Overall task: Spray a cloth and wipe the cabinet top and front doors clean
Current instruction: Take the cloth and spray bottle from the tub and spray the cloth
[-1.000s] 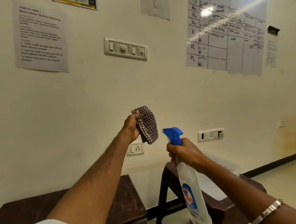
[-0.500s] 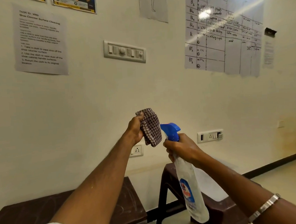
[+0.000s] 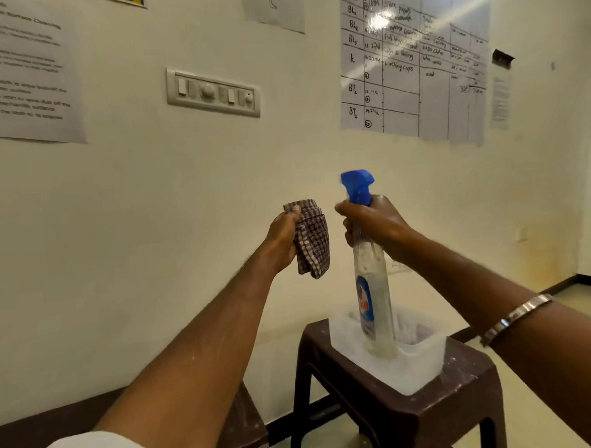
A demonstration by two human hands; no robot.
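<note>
- Left hand pinches checked cloth by its top edge, cloth hanging at chest height, fingers curled round the fabric.
- Right hand wraps the neck of spray bottle, fingers closed round it under the blue trigger head; nozzle direction blurred, cannot tell.
- Risk: if nozzle misses the cloth, spray likely hits wall; loose pinch could drop cloth.
- Versus half a second ago: bottle raised and more upright, head now above cloth; the view has shifted, showing clear tub on brown stool.
- Cabinet top lower left, unwiped.
</note>
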